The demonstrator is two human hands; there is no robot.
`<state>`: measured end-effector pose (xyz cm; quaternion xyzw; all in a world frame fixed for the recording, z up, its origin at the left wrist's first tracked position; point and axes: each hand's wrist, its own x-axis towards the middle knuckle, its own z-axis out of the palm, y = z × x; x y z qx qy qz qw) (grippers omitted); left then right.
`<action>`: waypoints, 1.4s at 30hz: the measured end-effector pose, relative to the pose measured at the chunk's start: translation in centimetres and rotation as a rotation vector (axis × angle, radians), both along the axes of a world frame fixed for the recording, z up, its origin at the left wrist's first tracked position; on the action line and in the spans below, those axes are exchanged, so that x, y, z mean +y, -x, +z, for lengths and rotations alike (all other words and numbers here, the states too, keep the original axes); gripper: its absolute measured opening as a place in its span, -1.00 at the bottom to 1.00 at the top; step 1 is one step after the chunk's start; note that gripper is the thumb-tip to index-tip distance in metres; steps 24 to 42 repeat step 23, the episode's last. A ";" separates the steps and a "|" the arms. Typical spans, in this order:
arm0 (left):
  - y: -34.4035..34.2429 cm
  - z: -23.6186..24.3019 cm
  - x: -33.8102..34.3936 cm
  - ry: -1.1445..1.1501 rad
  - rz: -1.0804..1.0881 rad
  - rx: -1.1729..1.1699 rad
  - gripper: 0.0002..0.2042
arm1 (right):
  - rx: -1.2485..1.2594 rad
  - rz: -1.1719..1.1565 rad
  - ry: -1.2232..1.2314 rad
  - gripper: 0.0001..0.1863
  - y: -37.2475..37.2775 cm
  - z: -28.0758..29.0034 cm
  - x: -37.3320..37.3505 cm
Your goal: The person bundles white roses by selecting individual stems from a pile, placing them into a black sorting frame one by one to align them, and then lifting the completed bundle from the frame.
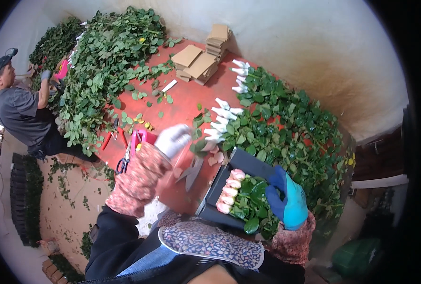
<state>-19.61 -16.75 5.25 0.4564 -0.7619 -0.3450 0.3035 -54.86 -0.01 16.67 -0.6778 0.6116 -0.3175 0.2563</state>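
Observation:
My left hand point(173, 140), in a white glove and smeared by motion, is raised over the red table, left of the bundled roses. My right hand point(290, 199), in a turquoise and dark blue glove, curls at the right side of a dark tray point(249, 162), closed around leafy rose stems partly hidden under it. Pale pink roses point(229, 190) stand in a row in the tray, heads to the left, with green leaves point(254, 194) to their right. Loose pink petals point(214, 155) and a grey pointed piece point(191, 174) lie on the table between my hands.
White-sleeved roses point(223, 113) lie with their leaves along the table's right side. Cardboard pieces point(196, 62) are stacked by the wall. Red-handled pliers point(109, 137), scissors point(123, 164) and a pink object point(137, 140) lie left. A person point(26, 104) works beside a large leafy pile point(106, 61).

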 end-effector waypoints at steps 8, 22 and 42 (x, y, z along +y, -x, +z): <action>-9.8 -4.6 -22.8 -0.589 0.491 0.808 -0.75 | -0.992 0.261 -0.370 -0.29 -6.4 -6.5 -19.3; -0.5 -10.3 -45.7 -0.844 -0.124 0.320 -0.29 | -0.966 -0.175 -0.595 0.00 -9.1 -26.4 -50.3; -4.9 -12.6 -48.3 -0.939 -0.276 0.375 -0.23 | -0.995 -0.127 -0.624 0.00 -12.5 -27.2 -51.5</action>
